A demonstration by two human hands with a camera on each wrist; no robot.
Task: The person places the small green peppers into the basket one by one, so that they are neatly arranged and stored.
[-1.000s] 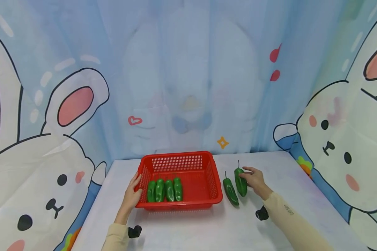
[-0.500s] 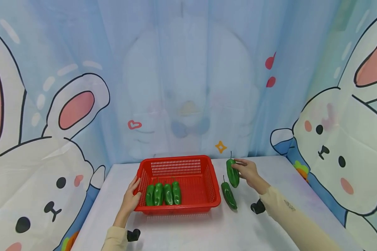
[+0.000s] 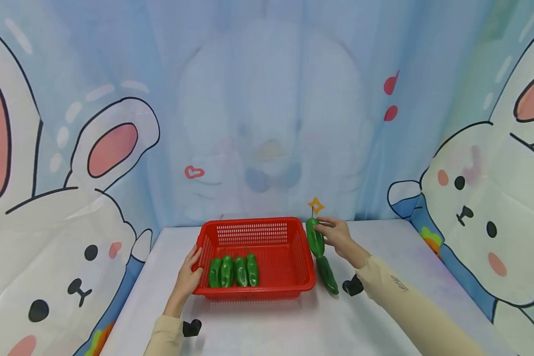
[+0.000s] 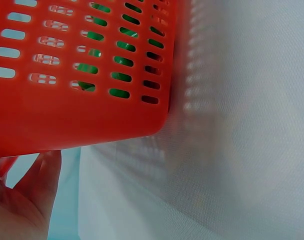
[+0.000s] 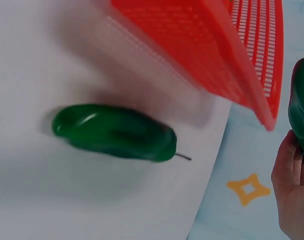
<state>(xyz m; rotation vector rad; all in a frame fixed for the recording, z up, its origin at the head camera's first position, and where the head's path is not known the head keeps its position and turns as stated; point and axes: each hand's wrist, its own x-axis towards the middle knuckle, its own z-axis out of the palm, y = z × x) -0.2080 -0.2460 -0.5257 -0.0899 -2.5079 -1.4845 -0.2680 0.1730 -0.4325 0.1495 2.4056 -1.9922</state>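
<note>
My right hand (image 3: pixel 336 236) pinches a green chili pepper (image 3: pixel 313 238) by its upper part, stem pointing up, just off the right rim of a red plastic basket (image 3: pixel 273 291). In the right wrist view this held chili pepper (image 5: pixel 303 102) shows at the right edge, in the fingertips. Below it, a second green chili pepper (image 5: pixel 114 132) lies on the table beside the basket. My left hand (image 3: pixel 187 279) grips the basket's left rim; in the left wrist view the fingers (image 4: pixel 48 172) reach that rim. Several green chili peppers (image 3: pixel 227 271) lie side by side in the basket's left half.
A white table (image 3: pixel 267 331) bears the basket, with a curtain (image 3: pixel 258 99) hanging behind its far edge. Rabbit-printed cloth stands on both sides. Black straps with dark camera pieces (image 3: pixel 192 327) sit at the wrists.
My right hand has lifted the chili pepper off the table and carried it left toward the basket, above the one still lying. The left hand stays on the rim.
</note>
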